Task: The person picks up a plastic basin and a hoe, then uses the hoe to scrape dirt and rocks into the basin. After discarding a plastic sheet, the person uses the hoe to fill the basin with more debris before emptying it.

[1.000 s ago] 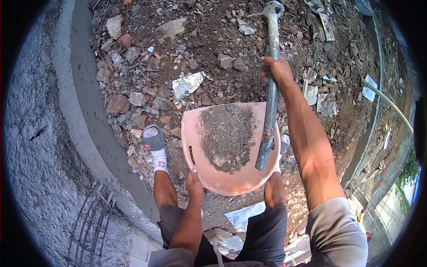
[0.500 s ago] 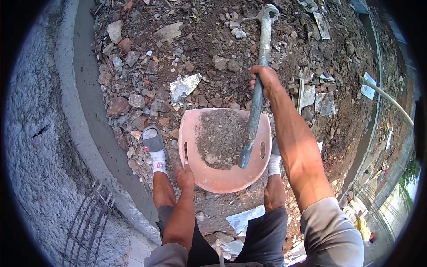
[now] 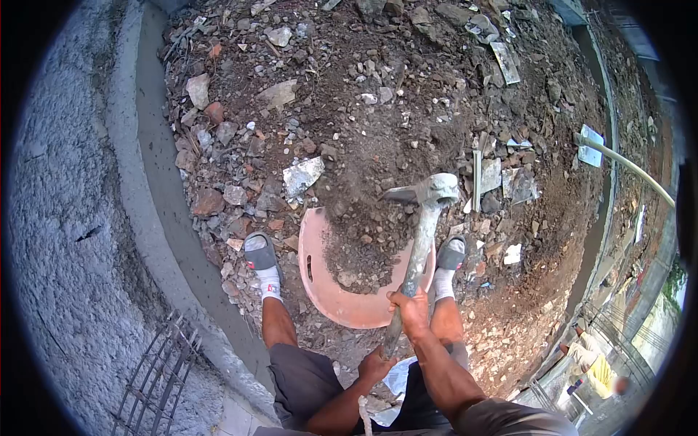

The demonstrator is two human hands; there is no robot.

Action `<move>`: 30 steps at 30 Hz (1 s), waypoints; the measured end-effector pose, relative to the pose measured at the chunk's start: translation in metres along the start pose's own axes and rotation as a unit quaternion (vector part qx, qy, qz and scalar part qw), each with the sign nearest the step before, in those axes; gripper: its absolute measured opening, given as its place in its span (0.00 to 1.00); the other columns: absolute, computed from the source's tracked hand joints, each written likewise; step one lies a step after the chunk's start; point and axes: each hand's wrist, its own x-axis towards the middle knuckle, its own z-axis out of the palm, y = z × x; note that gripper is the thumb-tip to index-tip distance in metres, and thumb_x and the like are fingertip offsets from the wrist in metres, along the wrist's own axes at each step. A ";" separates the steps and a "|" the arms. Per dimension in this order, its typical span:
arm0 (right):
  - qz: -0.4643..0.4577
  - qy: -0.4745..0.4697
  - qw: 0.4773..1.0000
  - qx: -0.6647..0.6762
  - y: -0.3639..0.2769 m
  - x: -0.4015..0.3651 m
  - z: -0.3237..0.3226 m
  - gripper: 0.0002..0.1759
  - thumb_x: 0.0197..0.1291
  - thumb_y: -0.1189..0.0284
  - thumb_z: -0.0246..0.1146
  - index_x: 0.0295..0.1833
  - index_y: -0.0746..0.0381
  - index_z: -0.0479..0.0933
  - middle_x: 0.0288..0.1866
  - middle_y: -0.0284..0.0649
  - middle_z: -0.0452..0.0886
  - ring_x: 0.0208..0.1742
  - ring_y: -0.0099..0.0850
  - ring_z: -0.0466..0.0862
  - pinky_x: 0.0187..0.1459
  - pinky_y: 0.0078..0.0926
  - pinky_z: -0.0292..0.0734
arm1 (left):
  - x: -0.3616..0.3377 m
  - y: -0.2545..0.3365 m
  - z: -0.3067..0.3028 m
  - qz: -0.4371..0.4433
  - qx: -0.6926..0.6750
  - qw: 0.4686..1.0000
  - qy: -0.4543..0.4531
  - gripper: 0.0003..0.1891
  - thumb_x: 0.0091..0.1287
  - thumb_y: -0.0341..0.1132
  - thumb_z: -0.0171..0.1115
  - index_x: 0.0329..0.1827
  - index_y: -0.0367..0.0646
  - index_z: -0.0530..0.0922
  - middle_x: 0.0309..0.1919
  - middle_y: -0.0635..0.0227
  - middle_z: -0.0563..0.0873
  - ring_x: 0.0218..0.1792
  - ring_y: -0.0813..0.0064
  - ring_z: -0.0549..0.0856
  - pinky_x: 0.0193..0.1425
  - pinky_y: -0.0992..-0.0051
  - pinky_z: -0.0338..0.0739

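Observation:
Both of my hands are wrapped round the handle of a hoe. My left hand grips the lower end near my lap, and my right hand holds it further up. The hoe's pale, worn head is over the far right edge of a pink scoop-shaped pan. Dark soil and small stones fill the pan's middle and cover its far rim. The pan lies on the ground between my two sandalled feet.
Rubble and broken tile pieces cover the ground ahead. A concrete ledge and rough wall run along the left, with a rebar cage at lower left. A hose extends at right. Another person is at lower right.
The hoe has come down and toward me, its head now by the pan. My left hand has left the pan's side and taken the handle. More soil lies over the pan's far edge.

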 end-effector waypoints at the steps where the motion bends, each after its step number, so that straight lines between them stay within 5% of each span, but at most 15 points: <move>1: -0.002 0.007 1.000 0.010 0.004 -0.004 -0.003 0.09 0.47 0.78 0.67 0.32 0.64 0.73 0.22 0.35 0.76 0.18 0.26 0.76 0.22 0.24 0.73 | -0.003 -0.006 0.003 -0.009 0.008 1.000 0.003 0.33 0.53 0.55 0.69 0.63 0.55 0.74 0.49 0.55 0.85 0.53 0.55 0.84 0.56 0.59 0.76; 4: -0.012 0.012 1.000 0.024 -0.019 0.000 -0.009 0.08 0.47 0.81 0.66 0.29 0.64 0.72 0.20 0.37 0.75 0.17 0.28 0.76 0.21 0.24 0.72 | 0.008 0.013 -0.004 -0.018 0.013 1.000 0.014 0.33 0.53 0.55 0.70 0.62 0.54 0.75 0.49 0.56 0.85 0.53 0.56 0.84 0.55 0.60 0.76; 5: -0.054 0.020 0.998 0.023 -0.043 0.012 -0.006 0.07 0.47 0.81 0.65 0.28 0.64 0.72 0.20 0.37 0.75 0.17 0.28 0.76 0.22 0.24 0.72 | 0.024 0.032 -0.013 0.048 -0.013 0.998 0.037 0.32 0.53 0.55 0.70 0.60 0.53 0.76 0.48 0.56 0.86 0.51 0.55 0.84 0.54 0.60 0.76; 11: -0.232 -0.036 0.970 0.065 -0.248 0.104 0.010 0.10 0.54 0.73 0.66 0.32 0.62 0.71 0.20 0.35 0.74 0.17 0.24 0.76 0.20 0.23 0.73 | 0.062 0.254 -0.121 0.285 -0.053 0.943 0.165 0.28 0.53 0.56 0.70 0.49 0.46 0.80 0.37 0.53 0.87 0.42 0.52 0.86 0.46 0.58 0.78; 16: -0.310 -0.042 0.949 0.045 -0.385 0.215 0.033 0.11 0.57 0.70 0.66 0.34 0.64 0.71 0.24 0.36 0.75 0.19 0.27 0.77 0.20 0.26 0.76 | 0.119 0.384 -0.189 0.357 -0.058 0.906 0.219 0.29 0.53 0.56 0.73 0.44 0.38 0.80 0.29 0.57 0.86 0.31 0.62 0.85 0.40 0.62 0.78; 20: -0.212 -0.013 0.977 -0.031 -0.369 0.337 0.056 0.09 0.56 0.75 0.63 0.35 0.71 0.74 0.23 0.39 0.75 0.18 0.30 0.77 0.18 0.30 0.75 | 0.182 0.402 -0.187 0.280 -0.137 0.938 0.152 0.30 0.53 0.56 0.73 0.41 0.35 0.80 0.25 0.62 0.84 0.24 0.70 0.83 0.34 0.66 0.78; 23: -0.186 0.017 0.979 -0.080 -0.342 0.340 0.042 0.09 0.54 0.77 0.62 0.35 0.73 0.74 0.22 0.41 0.75 0.16 0.31 0.76 0.17 0.31 0.74 | 0.219 0.383 -0.149 0.275 -0.125 0.937 0.178 0.22 0.56 0.50 0.72 0.37 0.37 0.79 0.19 0.68 0.80 0.17 0.78 0.78 0.22 0.74 0.73; 26: -0.178 0.036 0.969 -0.170 -0.355 0.336 0.036 0.08 0.54 0.72 0.62 0.34 0.67 0.73 0.23 0.37 0.74 0.18 0.27 0.76 0.19 0.29 0.75 | 0.204 0.402 -0.129 0.242 -0.229 0.939 0.085 0.20 0.56 0.47 0.72 0.36 0.37 0.79 0.18 0.69 0.79 0.17 0.78 0.77 0.22 0.73 0.72; 30: -0.143 0.020 0.979 -0.143 -0.331 0.316 0.036 0.08 0.53 0.73 0.62 0.33 0.68 0.72 0.23 0.38 0.74 0.17 0.29 0.76 0.18 0.32 0.75 | 0.172 0.369 -0.131 0.224 -0.184 0.952 0.101 0.19 0.56 0.47 0.72 0.33 0.38 0.80 0.17 0.71 0.78 0.18 0.80 0.77 0.22 0.73 0.72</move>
